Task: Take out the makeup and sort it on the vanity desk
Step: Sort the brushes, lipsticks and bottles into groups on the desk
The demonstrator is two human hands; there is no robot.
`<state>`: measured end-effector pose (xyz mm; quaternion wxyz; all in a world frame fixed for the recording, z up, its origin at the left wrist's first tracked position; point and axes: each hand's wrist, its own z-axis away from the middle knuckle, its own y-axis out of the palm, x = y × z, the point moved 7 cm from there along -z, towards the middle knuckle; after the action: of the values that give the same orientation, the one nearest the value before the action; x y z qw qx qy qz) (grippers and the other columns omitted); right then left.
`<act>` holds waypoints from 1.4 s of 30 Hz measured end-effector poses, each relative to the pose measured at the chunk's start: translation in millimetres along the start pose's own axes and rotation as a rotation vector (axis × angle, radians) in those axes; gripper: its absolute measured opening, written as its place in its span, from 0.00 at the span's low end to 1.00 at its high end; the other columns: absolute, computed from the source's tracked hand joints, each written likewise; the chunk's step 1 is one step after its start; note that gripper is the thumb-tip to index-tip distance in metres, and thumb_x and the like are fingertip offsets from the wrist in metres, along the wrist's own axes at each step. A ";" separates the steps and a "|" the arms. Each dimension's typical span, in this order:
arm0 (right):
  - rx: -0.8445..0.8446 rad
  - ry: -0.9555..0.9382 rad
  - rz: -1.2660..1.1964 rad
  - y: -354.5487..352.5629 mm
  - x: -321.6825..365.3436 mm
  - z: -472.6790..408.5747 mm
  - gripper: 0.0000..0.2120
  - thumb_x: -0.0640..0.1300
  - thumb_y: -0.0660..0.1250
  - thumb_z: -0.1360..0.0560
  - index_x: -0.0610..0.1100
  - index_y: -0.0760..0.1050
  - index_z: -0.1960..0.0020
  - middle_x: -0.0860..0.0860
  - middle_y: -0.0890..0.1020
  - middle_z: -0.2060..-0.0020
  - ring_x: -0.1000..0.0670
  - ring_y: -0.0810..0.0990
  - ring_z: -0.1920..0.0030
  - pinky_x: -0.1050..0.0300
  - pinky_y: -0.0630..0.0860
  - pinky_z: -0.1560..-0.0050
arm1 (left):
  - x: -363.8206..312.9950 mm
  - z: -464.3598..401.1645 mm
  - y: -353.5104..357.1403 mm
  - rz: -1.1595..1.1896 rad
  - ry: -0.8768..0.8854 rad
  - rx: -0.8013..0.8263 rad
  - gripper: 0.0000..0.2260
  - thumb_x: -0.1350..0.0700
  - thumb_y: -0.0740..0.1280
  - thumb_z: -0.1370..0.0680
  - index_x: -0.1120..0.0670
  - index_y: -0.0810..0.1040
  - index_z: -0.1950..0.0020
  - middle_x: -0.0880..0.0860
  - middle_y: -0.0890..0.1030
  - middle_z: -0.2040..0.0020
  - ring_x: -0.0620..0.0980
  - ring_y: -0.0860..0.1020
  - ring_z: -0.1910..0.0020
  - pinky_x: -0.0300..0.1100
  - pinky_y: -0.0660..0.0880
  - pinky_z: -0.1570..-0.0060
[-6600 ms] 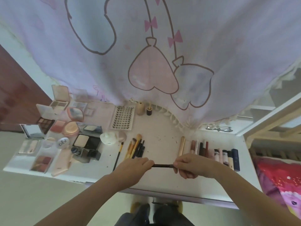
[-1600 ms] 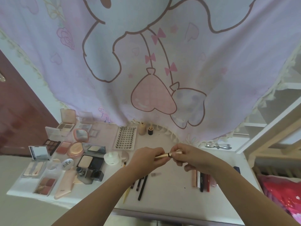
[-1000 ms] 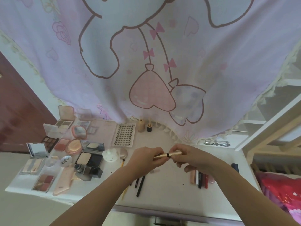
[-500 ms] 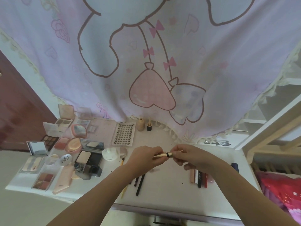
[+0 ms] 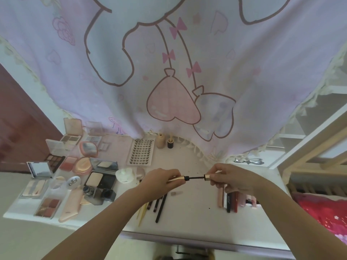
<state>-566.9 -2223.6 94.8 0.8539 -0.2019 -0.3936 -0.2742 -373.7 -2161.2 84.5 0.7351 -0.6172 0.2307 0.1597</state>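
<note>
Left hand (image 5: 161, 180) gripping gold mascara tube (image 5: 177, 178); right hand (image 5: 228, 178) pinching cap (image 5: 208, 176), wand (image 5: 195, 177) out. Probably checking contents before sorting among sticks (image 5: 230, 200).

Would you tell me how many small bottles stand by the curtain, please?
2: a beige bottle right of the lash tray, and a black bottle just right of it. The curtain may hide others.

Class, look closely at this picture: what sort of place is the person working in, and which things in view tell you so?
Most likely a bedroom vanity corner. Open eyeshadow palettes and brushes lie on a white desk, a cartoon-print curtain hangs behind it, and red bedding shows on the right.
</note>
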 end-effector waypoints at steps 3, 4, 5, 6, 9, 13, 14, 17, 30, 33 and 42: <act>-0.001 0.068 0.052 -5.8 -11.9 7.9 0.04 0.42 0.65 0.23 0.41 0.75 0.51 0.51 0.83 0.64 0.57 0.75 0.70 0.65 0.68 0.72 | 16.6 8.3 7.5 -0.082 -0.011 0.072 0.12 0.36 0.56 0.23 0.42 0.71 0.53 0.44 0.74 0.66 0.42 0.73 0.67 0.35 0.65 0.68; -0.015 0.098 0.056 -11.5 -17.6 12.0 0.04 0.42 0.65 0.22 0.40 0.74 0.51 0.52 0.82 0.67 0.58 0.75 0.72 0.66 0.68 0.74 | 29.3 12.2 7.9 -0.104 -0.044 0.091 0.11 0.37 0.56 0.23 0.42 0.70 0.53 0.43 0.73 0.66 0.41 0.73 0.67 0.35 0.65 0.68; -0.028 0.123 0.038 -17.5 -23.9 16.3 0.05 0.42 0.64 0.22 0.40 0.73 0.51 0.53 0.82 0.69 0.58 0.75 0.75 0.66 0.67 0.76 | 42.6 16.6 8.2 -0.118 -0.094 0.099 0.11 0.38 0.55 0.22 0.43 0.70 0.52 0.43 0.73 0.67 0.42 0.74 0.67 0.35 0.65 0.68; -0.040 0.136 0.003 -22.3 -29.8 19.3 0.04 0.41 0.63 0.21 0.40 0.72 0.50 0.54 0.81 0.70 0.58 0.75 0.75 0.67 0.67 0.78 | 52.8 20.5 8.6 -0.110 -0.148 0.093 0.11 0.39 0.55 0.22 0.45 0.70 0.50 0.43 0.73 0.67 0.44 0.75 0.66 0.36 0.67 0.67; -0.075 0.128 -0.179 -13.5 -46.0 14.1 0.06 0.37 0.60 0.20 0.42 0.73 0.45 0.48 0.82 0.60 0.54 0.79 0.65 0.63 0.74 0.72 | 48.5 17.9 27.1 0.101 -0.248 0.060 0.14 0.46 0.54 0.19 0.53 0.68 0.39 0.52 0.78 0.57 0.57 0.77 0.55 0.44 0.74 0.58; -0.191 0.212 -0.135 26.3 -79.2 -14.4 0.08 0.43 0.60 0.20 0.40 0.71 0.44 0.48 0.81 0.55 0.52 0.80 0.57 0.59 0.78 0.64 | 12.6 3.7 89.2 0.205 -0.333 0.183 0.11 0.51 0.53 0.18 0.56 0.67 0.43 0.59 0.79 0.47 0.57 0.78 0.50 0.50 0.75 0.49; -0.219 0.243 -0.075 35.7 -87.6 -20.8 0.09 0.46 0.59 0.20 0.42 0.70 0.44 0.49 0.81 0.55 0.53 0.80 0.58 0.60 0.78 0.65 | 7.6 -0.1 100.9 0.169 -0.349 0.199 0.11 0.50 0.54 0.18 0.57 0.67 0.43 0.58 0.79 0.49 0.55 0.78 0.52 0.48 0.75 0.54; -0.277 0.261 0.123 54.2 -103.6 -36.7 0.08 0.49 0.55 0.19 0.45 0.66 0.45 0.51 0.82 0.57 0.53 0.80 0.61 0.61 0.77 0.65 | 3.2 -14.9 113.1 -0.047 -0.378 0.153 0.15 0.47 0.53 0.18 0.57 0.70 0.44 0.56 0.79 0.49 0.54 0.77 0.52 0.44 0.71 0.58; -0.310 0.169 0.810 90.0 -85.3 -93.7 0.15 0.53 0.51 0.20 0.43 0.70 0.49 0.45 0.80 0.51 0.43 0.79 0.50 0.54 0.68 0.58 | 45.7 -41.2 98.9 -0.344 -0.412 0.100 0.17 0.44 0.54 0.20 0.54 0.75 0.48 0.53 0.80 0.50 0.52 0.78 0.51 0.43 0.69 0.61; -0.276 0.170 0.793 90.0 -82.4 -95.2 0.18 0.53 0.49 0.19 0.42 0.71 0.51 0.44 0.80 0.52 0.43 0.79 0.51 0.54 0.69 0.58 | 43.8 -44.4 88.8 -0.349 -0.388 0.061 0.15 0.46 0.54 0.19 0.54 0.74 0.46 0.53 0.79 0.48 0.52 0.78 0.49 0.42 0.68 0.61; -0.448 0.152 0.586 -34.0 -101.0 -45.1 0.11 0.44 0.53 0.19 0.41 0.72 0.47 0.48 0.76 0.61 0.44 0.79 0.55 0.56 0.71 0.57 | -66.0 -91.7 149.5 -0.111 -0.144 0.121 0.11 0.52 0.55 0.20 0.56 0.69 0.43 0.55 0.76 0.46 0.55 0.75 0.48 0.47 0.70 0.57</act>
<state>-617.4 -2243.9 -7.3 0.8576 -0.4667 -0.1850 -0.1115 -520.0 -2219.9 -16.8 0.7935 -0.5704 0.1518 0.1484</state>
